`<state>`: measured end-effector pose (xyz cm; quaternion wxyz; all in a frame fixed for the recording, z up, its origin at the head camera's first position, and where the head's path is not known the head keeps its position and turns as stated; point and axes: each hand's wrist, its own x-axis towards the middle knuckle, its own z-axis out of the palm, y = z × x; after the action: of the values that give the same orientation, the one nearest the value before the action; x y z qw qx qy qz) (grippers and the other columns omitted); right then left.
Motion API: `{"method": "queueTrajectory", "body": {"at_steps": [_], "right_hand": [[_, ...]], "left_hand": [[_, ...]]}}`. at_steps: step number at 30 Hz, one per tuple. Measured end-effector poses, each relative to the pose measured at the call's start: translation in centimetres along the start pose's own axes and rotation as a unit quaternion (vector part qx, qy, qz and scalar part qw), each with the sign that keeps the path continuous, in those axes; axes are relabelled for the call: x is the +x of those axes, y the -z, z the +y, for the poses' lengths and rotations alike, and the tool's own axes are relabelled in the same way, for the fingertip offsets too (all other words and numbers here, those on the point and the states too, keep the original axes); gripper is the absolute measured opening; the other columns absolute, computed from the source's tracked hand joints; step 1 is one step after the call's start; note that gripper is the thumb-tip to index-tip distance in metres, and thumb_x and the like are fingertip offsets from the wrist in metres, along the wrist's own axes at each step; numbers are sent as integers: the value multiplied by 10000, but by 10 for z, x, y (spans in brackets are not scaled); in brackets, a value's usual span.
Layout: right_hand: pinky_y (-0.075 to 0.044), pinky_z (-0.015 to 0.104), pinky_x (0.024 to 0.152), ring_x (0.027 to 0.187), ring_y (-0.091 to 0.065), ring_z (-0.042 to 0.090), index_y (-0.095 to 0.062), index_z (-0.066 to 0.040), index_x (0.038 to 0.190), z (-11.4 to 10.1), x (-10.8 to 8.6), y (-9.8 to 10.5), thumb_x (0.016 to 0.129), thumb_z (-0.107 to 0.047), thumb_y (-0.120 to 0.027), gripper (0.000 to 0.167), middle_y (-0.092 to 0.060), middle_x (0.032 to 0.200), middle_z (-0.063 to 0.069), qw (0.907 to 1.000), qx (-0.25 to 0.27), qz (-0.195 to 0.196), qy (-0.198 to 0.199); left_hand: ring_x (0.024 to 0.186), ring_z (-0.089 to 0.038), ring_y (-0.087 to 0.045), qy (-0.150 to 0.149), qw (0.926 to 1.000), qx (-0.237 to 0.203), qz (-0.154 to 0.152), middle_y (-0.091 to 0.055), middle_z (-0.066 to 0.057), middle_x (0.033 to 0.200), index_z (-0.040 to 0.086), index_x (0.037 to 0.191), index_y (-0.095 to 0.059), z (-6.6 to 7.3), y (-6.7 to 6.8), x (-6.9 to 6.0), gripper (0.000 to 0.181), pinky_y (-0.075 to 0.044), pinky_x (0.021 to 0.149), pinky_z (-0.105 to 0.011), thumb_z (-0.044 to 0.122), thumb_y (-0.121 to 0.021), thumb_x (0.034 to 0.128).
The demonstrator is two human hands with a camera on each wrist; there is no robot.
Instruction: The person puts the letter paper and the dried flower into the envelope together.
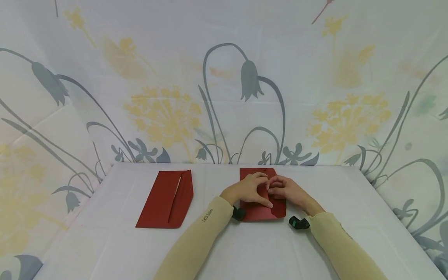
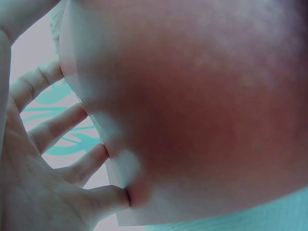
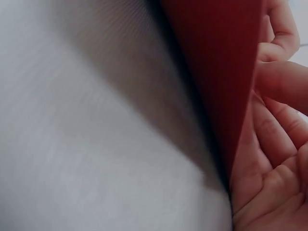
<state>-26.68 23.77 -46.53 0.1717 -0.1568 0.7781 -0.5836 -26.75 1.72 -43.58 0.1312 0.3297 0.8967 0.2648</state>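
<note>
A red paper envelope [image 1: 257, 214] lies on the white table in front of both hands. My left hand [image 1: 250, 189] rests on it, thumb and fingers spread apart; in the left wrist view its fingers [image 2: 60, 126] reach the envelope's surface [image 2: 207, 120], which is blurred close to the camera. From the right side my right hand [image 1: 289, 191] meets the left one over the envelope, its fingers bent. The right wrist view has its thumb [image 3: 284, 83] and curled fingers [image 3: 272, 127] at the edge of the red paper [image 3: 219, 62], pinching it; the exact contact is partly hidden.
A second red envelope [image 1: 157, 200], its flap side up, lies to the left on the white table [image 1: 115, 249]. A floral cloth [image 1: 224, 116] hangs behind the table's back edge. Black wrist cameras [image 1: 298, 223] sit just above the tabletop.
</note>
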Motion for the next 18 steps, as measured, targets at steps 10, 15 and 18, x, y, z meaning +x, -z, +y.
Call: {"method": "queueTrajectory", "body": {"at_steps": [10, 15, 18], "right_hand": [[-554, 275, 788, 936, -644, 159, -526, 41, 1222, -1, -3, -1, 1000, -130, -604, 291, -661, 1017, 105, 9991, 121, 395, -123], [-555, 279, 795, 935, -643, 138, -493, 82, 1280, 1, -5, 1, 1014, -114, -572, 340, -638, 1059, 78, 9973, 563, 466, 60], [-559, 282, 799, 930, -649, 130, -465, 104, 1312, 0, -9, 2, 1017, -110, -566, 378, -639, 1101, 35, 9938, 964, 547, 102]], "left_hand": [[1375, -240, -335, -17, 9999, 86, -54, -346, 48, 1530, 290, 1036, -578, 0, 0, 1, 454, -414, 1040, -409, 593, -784, 768], [1370, -238, -330, -6, 9993, 363, -20, -363, 54, 1527, 311, 1027, -593, 0, -3, 3, 450, -420, 1029, -447, 619, -778, 756], [1357, -242, -337, -57, 9978, 656, -28, -383, 52, 1515, 315, 1008, -592, 2, -6, 4, 456, -410, 1038, -473, 641, -775, 745]]}}
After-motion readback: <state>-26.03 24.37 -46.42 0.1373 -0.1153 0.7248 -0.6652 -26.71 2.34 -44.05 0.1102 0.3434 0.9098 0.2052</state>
